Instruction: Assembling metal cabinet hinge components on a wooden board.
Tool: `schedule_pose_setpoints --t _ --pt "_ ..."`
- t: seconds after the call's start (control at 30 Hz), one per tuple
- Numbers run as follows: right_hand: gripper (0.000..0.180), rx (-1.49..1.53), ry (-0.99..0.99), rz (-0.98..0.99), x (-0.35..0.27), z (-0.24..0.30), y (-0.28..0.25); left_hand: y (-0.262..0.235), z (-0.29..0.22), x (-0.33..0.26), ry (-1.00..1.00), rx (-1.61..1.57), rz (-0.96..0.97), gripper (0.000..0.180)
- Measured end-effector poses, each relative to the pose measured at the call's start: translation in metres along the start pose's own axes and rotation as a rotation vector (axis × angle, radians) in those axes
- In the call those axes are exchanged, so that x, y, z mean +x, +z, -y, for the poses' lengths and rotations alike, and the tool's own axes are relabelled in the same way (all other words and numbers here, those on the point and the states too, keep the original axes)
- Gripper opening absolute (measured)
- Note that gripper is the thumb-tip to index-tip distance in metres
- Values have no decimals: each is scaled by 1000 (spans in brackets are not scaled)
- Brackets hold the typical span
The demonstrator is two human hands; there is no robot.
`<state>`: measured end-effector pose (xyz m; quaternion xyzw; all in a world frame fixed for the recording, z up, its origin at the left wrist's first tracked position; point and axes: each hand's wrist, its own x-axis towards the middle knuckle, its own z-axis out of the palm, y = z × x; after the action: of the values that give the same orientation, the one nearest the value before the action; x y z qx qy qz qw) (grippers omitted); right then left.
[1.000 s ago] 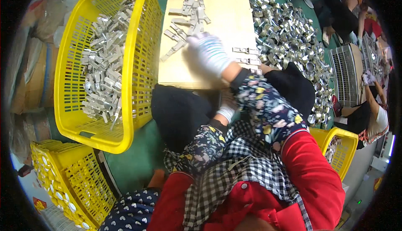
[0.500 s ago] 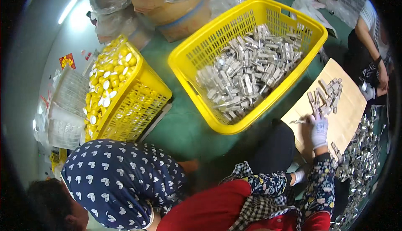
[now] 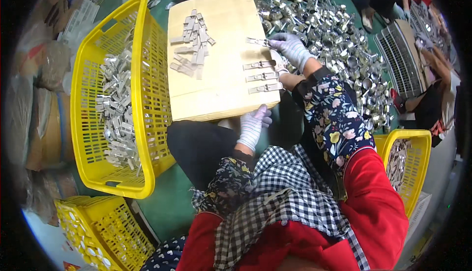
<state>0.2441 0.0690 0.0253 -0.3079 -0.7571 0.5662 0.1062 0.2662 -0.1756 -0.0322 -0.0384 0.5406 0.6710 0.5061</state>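
A beige cardboard board [image 3: 221, 86] lies over my lap. My right hand [image 3: 291, 49], in a striped white glove, is at its right edge, thumb and fingers pinching one end of a flat metal clip [image 3: 258, 41]. Below that clip, several like it form a column, the middle one a metal clip [image 3: 262, 76]. A loose pile of metal clips [image 3: 197, 40] covers the board's upper left. At the near edge my gloved left hand [image 3: 253, 128] grips the board, its thumb over the rim; some of its fingers are hidden.
A yellow basket [image 3: 146, 138] of metal clips stands left of the board. Nearer is another yellow basket [image 3: 93, 204] with yellow-and-white pieces. Shiny metal spoon-like pieces [image 3: 339, 49] heap at right. A third yellow basket [image 3: 422, 160] sits at lower right. Co-workers [image 3: 435, 74] sit beyond.
My view has swung right, bringing the board to the middle. The right hand has gone from beside the clip pile to the column and now holds a clip. The left hand is at the near edge.
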Motion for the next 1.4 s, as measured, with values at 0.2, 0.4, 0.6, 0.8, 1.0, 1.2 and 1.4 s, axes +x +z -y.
schedule_pose_setpoints --t 0.2,0.4,0.6,0.8,1.0,1.2,1.4 --pt "23 -190 21 38 1 -9 31 -5 -2 -18 14 155 -102 28" --pt "22 -246 3 63 10 -13 32 -5 -2 -18 64 188 -112 35" --pt "20 -260 65 73 10 -9 35 -4 -2 -16 31 146 -89 29" --pt "20 -277 74 63 10 -6 34 0 -3 -19 84 136 -85 29" --pt "19 -260 93 78 10 -5 36 -4 -1 -17 67 186 -72 34" --pt "16 -273 42 92 14 -12 35 2 -3 -19 79 147 -89 31" --pt "18 -241 96 83 11 -7 30 3 1 -12 63 175 -77 34"
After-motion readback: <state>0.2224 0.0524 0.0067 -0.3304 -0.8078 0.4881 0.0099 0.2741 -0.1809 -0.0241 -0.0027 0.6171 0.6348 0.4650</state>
